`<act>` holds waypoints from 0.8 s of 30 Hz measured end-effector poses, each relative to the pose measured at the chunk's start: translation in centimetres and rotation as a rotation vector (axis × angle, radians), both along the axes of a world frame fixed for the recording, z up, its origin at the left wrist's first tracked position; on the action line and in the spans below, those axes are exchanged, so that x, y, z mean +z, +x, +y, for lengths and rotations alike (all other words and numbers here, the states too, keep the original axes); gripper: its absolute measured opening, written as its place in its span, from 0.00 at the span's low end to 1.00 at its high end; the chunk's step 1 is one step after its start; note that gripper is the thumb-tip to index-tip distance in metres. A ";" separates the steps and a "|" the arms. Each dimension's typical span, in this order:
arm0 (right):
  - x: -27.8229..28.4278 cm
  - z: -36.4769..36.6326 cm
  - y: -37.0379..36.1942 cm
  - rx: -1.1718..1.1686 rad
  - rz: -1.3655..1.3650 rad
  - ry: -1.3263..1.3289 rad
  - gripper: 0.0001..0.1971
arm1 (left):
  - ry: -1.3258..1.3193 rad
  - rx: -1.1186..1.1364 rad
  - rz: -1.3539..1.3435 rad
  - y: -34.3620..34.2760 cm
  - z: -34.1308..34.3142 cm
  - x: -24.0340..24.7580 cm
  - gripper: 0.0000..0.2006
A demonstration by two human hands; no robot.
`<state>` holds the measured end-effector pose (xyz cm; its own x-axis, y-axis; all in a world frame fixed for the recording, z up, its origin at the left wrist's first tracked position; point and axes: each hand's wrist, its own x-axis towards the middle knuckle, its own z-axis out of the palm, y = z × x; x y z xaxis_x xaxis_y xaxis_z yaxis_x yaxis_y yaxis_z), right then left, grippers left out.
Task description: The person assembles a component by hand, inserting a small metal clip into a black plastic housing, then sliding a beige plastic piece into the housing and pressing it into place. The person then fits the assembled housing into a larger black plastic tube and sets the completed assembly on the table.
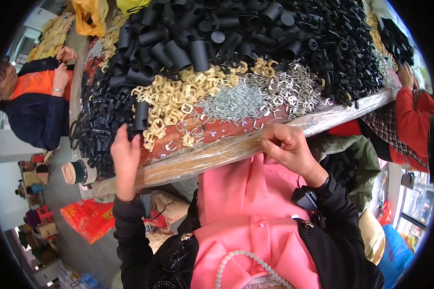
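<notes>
My left hand [126, 156] reaches to the near edge of a heap of small black plastic parts [99, 130]. Its index finger and thumb are apart, with the fingertips touching or just over the dark pieces. A black cylinder [141, 115] lies beside these fingertips. Over the wooden table edge [202, 161], my right hand [288, 148] is closed in a pinch; whatever is between thumb and finger is too small to make out. Ahead of it lie silvery U-shaped metal clips [294, 89], tiny grey metal bits [234, 101] and cream plastic rings [171, 103].
Large black cups [197, 55] pile up at the back. Other people's hands work at the far left [62, 67] and far right [408, 77]. A round container [79, 172] stands at the left corner. Clear film wraps the table edge; a red bag [88, 216] lies below.
</notes>
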<state>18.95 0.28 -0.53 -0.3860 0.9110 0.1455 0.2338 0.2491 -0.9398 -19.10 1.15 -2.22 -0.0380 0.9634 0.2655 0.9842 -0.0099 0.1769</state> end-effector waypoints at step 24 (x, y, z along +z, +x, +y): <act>1.6 -0.8 1.1 -0.037 0.017 0.316 0.03 | -1.075 -0.140 -2.020 22.4 0.8 3.6 0.10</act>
